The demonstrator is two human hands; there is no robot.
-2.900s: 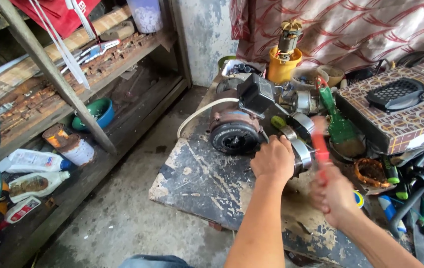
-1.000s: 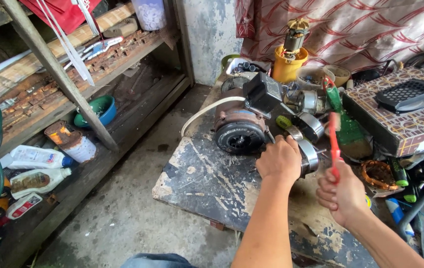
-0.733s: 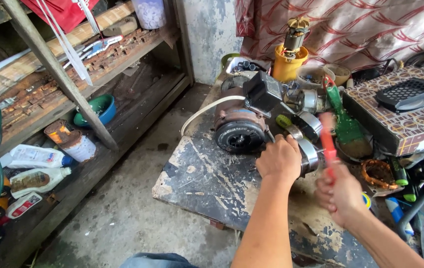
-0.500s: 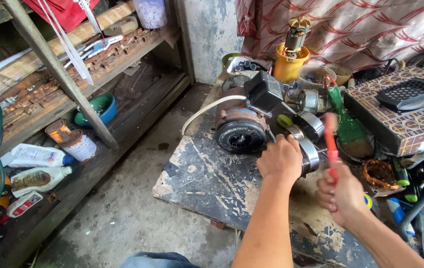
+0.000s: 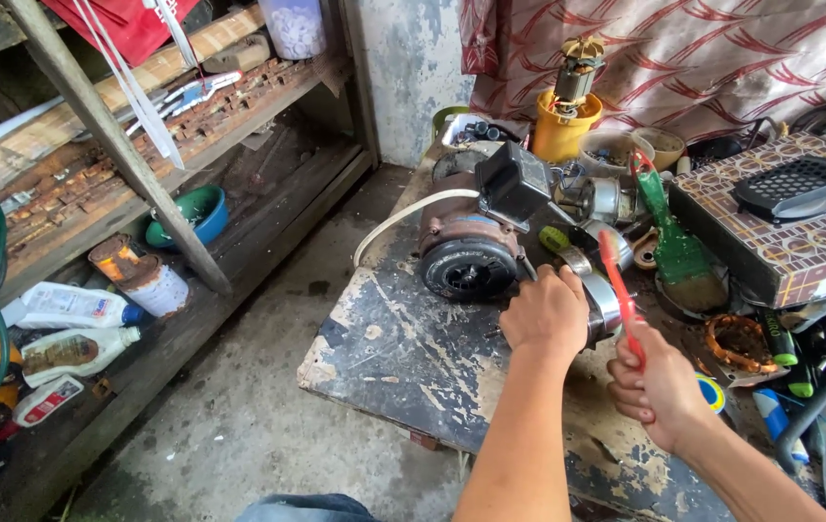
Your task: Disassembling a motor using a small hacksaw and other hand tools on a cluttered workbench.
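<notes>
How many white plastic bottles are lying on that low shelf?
3, lying on the low wooden shelf at left: top white plastic bottle, middle one, smallest below. More may be hidden off-frame.

Three white plastic bottles [image 5: 70, 333] with coloured labels, lying on the lower shelf [image 5: 239, 242], far left.

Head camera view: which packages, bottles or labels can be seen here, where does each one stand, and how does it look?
White bottle with blue cap: lying on the low shelf at left, small coloured label.
Second white bottle: lying just below it, brownish label.
White and red pack: lower left, flat.
Rusty can: on the shelf by the slanted beam, orange and white.
Patterned box: right on the bench, brown and cream.
No screens or signs.
</notes>
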